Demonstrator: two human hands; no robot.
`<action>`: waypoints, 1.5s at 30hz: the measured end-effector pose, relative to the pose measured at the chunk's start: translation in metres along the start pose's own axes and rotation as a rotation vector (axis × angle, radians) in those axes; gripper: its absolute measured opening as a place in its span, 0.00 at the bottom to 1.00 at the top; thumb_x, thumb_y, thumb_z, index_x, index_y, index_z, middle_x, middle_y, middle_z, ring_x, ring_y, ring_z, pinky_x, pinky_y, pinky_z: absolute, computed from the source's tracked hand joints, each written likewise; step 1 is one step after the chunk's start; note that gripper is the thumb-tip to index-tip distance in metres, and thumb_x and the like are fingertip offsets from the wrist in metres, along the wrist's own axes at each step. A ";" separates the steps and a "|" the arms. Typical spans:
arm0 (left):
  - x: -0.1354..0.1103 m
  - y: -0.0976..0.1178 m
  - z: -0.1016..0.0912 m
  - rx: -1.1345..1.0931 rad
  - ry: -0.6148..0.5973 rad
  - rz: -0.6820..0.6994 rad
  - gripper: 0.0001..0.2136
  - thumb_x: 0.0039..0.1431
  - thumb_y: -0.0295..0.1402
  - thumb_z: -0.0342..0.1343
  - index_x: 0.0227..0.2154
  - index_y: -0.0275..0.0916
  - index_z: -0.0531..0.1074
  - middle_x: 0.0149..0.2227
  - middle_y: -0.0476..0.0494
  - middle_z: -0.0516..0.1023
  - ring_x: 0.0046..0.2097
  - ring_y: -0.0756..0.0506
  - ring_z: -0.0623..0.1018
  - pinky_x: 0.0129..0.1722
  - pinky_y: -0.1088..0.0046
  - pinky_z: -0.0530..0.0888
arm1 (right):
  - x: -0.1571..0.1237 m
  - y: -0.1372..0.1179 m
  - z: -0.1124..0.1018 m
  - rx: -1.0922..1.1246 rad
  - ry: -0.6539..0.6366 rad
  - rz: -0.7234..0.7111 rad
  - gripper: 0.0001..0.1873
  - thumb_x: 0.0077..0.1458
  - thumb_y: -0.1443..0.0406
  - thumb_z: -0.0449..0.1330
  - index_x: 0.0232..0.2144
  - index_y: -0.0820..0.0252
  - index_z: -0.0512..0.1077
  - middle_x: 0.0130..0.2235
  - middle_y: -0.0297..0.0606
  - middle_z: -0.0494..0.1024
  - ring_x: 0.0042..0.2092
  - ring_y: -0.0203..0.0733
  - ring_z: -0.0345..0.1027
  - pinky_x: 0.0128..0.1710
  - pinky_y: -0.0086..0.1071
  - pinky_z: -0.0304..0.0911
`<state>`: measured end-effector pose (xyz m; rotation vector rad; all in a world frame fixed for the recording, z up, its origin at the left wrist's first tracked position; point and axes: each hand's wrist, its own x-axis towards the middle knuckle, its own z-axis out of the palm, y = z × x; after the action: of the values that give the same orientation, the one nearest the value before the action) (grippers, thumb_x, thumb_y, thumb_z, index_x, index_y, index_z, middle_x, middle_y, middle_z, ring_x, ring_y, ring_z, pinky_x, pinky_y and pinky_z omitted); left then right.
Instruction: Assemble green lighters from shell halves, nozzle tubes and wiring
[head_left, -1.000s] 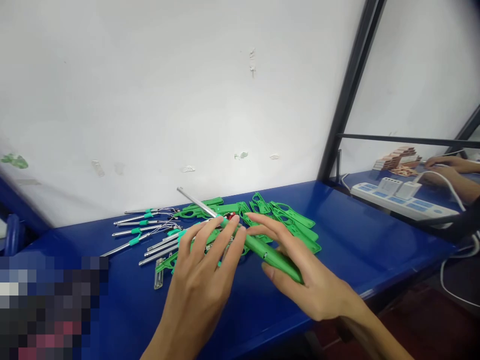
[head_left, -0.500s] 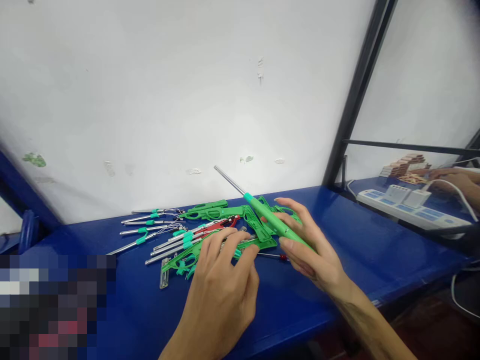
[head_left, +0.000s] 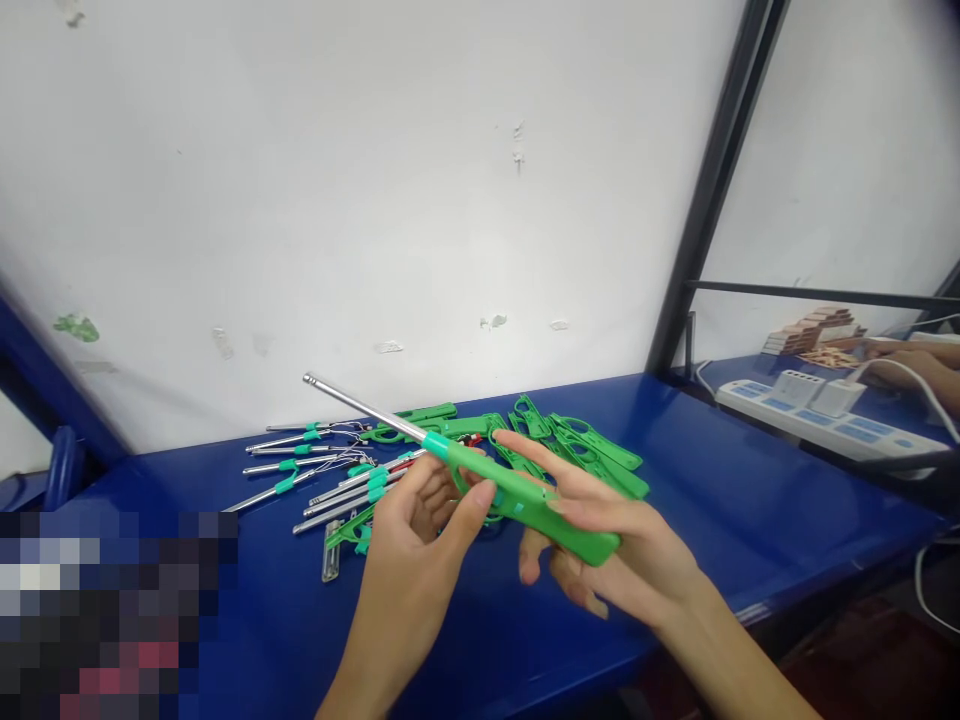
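Observation:
A green long-nosed lighter (head_left: 510, 485) with a metal barrel is held above the table, its barrel pointing up and left. My left hand (head_left: 420, 545) is closed on it near the trigger, thumb on the side facing me. Around the handle's rear end is my right hand (head_left: 630, 540), loosely gripping it with one finger stretched forward and others curled below. Beneath lie several green handle shells (head_left: 592, 455) and metal barrels with teal collars (head_left: 349, 495) and thin wires. A clear plastic piece (head_left: 331, 550) lies near my left wrist. My hands partly hide the pile.
The blue table (head_left: 720, 470) meets a white wall behind. A black metal frame (head_left: 712, 200) rises at the right. Beyond it are a white power strip (head_left: 832, 420) with plugs, stacked small blocks (head_left: 814, 330) and another person's hand (head_left: 911, 365).
The lighter has moved left and lower, and its handle has turned to show the trigger side. My left hand has risen from over the pile and taken hold of it.

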<state>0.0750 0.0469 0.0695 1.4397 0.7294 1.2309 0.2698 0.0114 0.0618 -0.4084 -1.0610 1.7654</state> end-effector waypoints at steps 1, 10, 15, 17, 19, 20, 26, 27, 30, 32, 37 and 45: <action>0.001 0.000 0.000 -0.021 0.003 -0.005 0.17 0.59 0.44 0.72 0.46 0.42 0.81 0.47 0.42 0.85 0.48 0.41 0.83 0.47 0.70 0.79 | 0.000 0.000 0.001 -0.022 0.012 -0.009 0.33 0.63 0.65 0.66 0.68 0.47 0.64 0.57 0.46 0.76 0.40 0.44 0.84 0.19 0.20 0.69; 0.000 -0.003 -0.008 -0.057 -0.046 -0.062 0.14 0.60 0.40 0.72 0.44 0.40 0.79 0.40 0.46 0.84 0.44 0.45 0.82 0.46 0.72 0.77 | -0.004 0.008 0.009 -0.405 0.213 -0.062 0.19 0.70 0.53 0.63 0.57 0.52 0.68 0.43 0.35 0.75 0.29 0.35 0.79 0.16 0.20 0.68; -0.001 -0.002 -0.008 0.080 -0.030 -0.004 0.13 0.59 0.42 0.71 0.41 0.41 0.80 0.36 0.48 0.82 0.40 0.46 0.80 0.43 0.73 0.78 | -0.002 0.010 0.006 -0.655 0.206 0.050 0.20 0.69 0.47 0.61 0.48 0.56 0.69 0.33 0.31 0.78 0.23 0.30 0.70 0.20 0.22 0.67; -0.003 0.000 -0.006 0.128 -0.015 0.014 0.12 0.59 0.42 0.71 0.40 0.41 0.79 0.34 0.49 0.80 0.38 0.47 0.79 0.40 0.75 0.77 | -0.003 0.010 0.005 -0.761 0.220 0.072 0.19 0.69 0.47 0.62 0.40 0.57 0.71 0.27 0.28 0.74 0.20 0.28 0.63 0.17 0.20 0.60; -0.005 0.002 -0.003 0.132 0.005 0.015 0.12 0.59 0.42 0.70 0.40 0.42 0.79 0.35 0.49 0.80 0.38 0.47 0.79 0.40 0.75 0.78 | -0.005 0.011 0.004 -0.820 0.262 0.029 0.21 0.68 0.48 0.63 0.33 0.58 0.70 0.25 0.26 0.69 0.19 0.27 0.56 0.15 0.20 0.50; -0.006 0.002 -0.002 0.125 0.011 0.014 0.12 0.58 0.41 0.71 0.40 0.42 0.79 0.35 0.48 0.81 0.39 0.46 0.80 0.41 0.74 0.79 | -0.005 0.012 0.004 -0.828 0.280 -0.002 0.22 0.67 0.48 0.64 0.30 0.58 0.70 0.24 0.26 0.67 0.19 0.26 0.54 0.15 0.20 0.47; -0.007 0.008 -0.001 0.135 0.035 0.030 0.12 0.56 0.40 0.71 0.38 0.40 0.79 0.36 0.46 0.83 0.42 0.43 0.84 0.44 0.71 0.81 | -0.004 0.015 0.011 -0.781 0.287 -0.082 0.24 0.67 0.48 0.65 0.27 0.59 0.69 0.22 0.25 0.64 0.17 0.27 0.54 0.14 0.22 0.47; -0.007 0.009 -0.003 0.140 0.034 0.027 0.12 0.56 0.41 0.71 0.39 0.40 0.80 0.37 0.45 0.84 0.42 0.42 0.84 0.43 0.70 0.81 | -0.004 0.015 0.012 -0.774 0.282 -0.075 0.24 0.66 0.49 0.65 0.27 0.59 0.69 0.22 0.24 0.64 0.17 0.27 0.55 0.14 0.22 0.49; -0.007 0.014 -0.011 0.161 -0.001 -0.011 0.14 0.55 0.42 0.73 0.40 0.40 0.82 0.39 0.43 0.85 0.43 0.40 0.83 0.43 0.69 0.80 | -0.008 0.009 0.016 -0.764 0.234 -0.030 0.23 0.66 0.49 0.65 0.29 0.60 0.71 0.25 0.27 0.70 0.19 0.29 0.61 0.16 0.22 0.58; -0.008 0.018 -0.016 0.149 -0.020 -0.040 0.16 0.56 0.44 0.73 0.42 0.41 0.84 0.39 0.42 0.84 0.42 0.42 0.82 0.41 0.70 0.78 | -0.012 0.003 0.018 -0.746 0.176 0.009 0.22 0.68 0.48 0.63 0.33 0.60 0.74 0.26 0.30 0.74 0.20 0.30 0.66 0.19 0.23 0.64; -0.011 0.023 -0.019 -0.106 0.006 -0.100 0.23 0.63 0.53 0.66 0.49 0.39 0.83 0.33 0.43 0.80 0.30 0.48 0.72 0.28 0.74 0.68 | -0.023 -0.011 0.019 -0.688 0.138 0.103 0.25 0.71 0.46 0.59 0.46 0.61 0.80 0.18 0.26 0.70 0.17 0.31 0.62 0.21 0.24 0.64; -0.009 0.009 -0.008 -0.304 0.099 -0.106 0.20 0.59 0.51 0.71 0.43 0.39 0.81 0.34 0.45 0.80 0.34 0.48 0.74 0.34 0.75 0.72 | -0.013 -0.005 0.007 -0.046 -0.115 0.104 0.39 0.59 0.58 0.67 0.70 0.55 0.66 0.29 0.34 0.82 0.16 0.30 0.61 0.13 0.21 0.56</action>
<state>0.0637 0.0392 0.0746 1.0850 0.6447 1.2766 0.2741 -0.0029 0.0676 -0.4009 -1.1821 1.8776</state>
